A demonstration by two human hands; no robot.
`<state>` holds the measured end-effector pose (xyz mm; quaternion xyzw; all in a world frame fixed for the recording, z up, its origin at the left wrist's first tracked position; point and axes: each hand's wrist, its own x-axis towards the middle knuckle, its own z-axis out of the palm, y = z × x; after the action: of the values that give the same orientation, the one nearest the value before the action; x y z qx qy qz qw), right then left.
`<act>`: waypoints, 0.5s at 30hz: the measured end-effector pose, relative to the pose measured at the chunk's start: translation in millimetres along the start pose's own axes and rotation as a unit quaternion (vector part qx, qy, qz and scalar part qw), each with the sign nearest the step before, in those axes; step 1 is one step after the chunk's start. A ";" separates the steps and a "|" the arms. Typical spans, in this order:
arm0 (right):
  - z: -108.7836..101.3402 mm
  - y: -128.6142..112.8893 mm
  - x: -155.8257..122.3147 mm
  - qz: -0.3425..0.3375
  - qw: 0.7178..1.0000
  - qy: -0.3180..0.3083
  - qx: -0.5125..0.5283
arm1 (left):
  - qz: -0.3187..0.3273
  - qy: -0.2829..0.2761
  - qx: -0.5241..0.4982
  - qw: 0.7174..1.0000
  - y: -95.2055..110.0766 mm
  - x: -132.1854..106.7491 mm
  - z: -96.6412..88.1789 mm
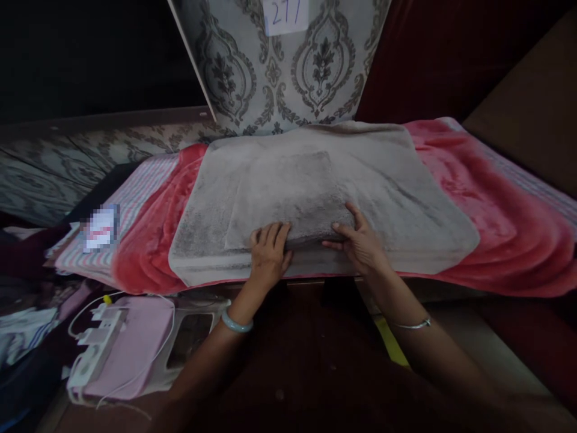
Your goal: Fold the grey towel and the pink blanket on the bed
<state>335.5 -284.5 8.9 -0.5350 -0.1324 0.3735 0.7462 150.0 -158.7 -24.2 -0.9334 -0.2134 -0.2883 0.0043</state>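
Observation:
A folded grey plush cloth [288, 189] lies on a larger grey plush cloth [396, 186] spread flat over the surface. At the front edge of the folded cloth, the bent fingers of my left hand [269, 255] rest on top, with the thumb lower, in front of the edge. This hand appears to grip the cloth's edge. My right hand [364, 240] is at its front right corner, fingers apart, the thumb touching the fabric. Whether any of the right fingers reach beneath the corner is hard to see.
Under the grey cloth lies a red plush blanket [482, 198] over a striped sheet [139, 180]. A dark screen [99, 54] hangs at back left. Below left, a white power strip [97, 349] with cables sits on a pink board [142, 343]. A wall label [286, 15] hangs above.

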 end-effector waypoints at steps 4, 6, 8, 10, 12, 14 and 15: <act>1.5 -4.1 0.4 0.012 0.999 0.016 0.034 | -0.061 0.004 -0.001 0.998 -17.9 -7.9 -7.1; 0.7 -4.3 -0.1 0.032 0.998 0.022 0.056 | -0.092 0.021 -0.001 0.996 -30.5 -15.1 -11.3; -0.2 -4.4 -0.3 0.054 0.995 0.013 0.083 | -0.134 0.057 -0.005 0.989 -43.1 -22.3 -15.3; -0.4 -5.4 -0.1 0.072 0.992 -0.005 0.108 | -0.180 0.099 -0.024 0.978 -53.4 -27.0 -18.5; 0.7 -7.4 0.9 0.099 0.987 -0.013 0.128 | -0.218 0.131 -0.056 0.966 -60.0 -27.8 -20.3; 2.5 -10.1 2.6 0.136 0.980 -0.014 0.146 | -0.250 0.152 -0.090 0.952 -63.2 -24.9 -20.7; 3.5 -11.6 3.6 0.152 0.976 -0.018 0.155 | -0.265 0.160 -0.107 0.945 -63.9 -22.4 -20.5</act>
<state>340.7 -281.2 19.9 -0.4199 -0.0033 0.5082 0.7519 96.7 -112.2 -26.5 -0.7801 -0.4171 -0.4455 -0.1380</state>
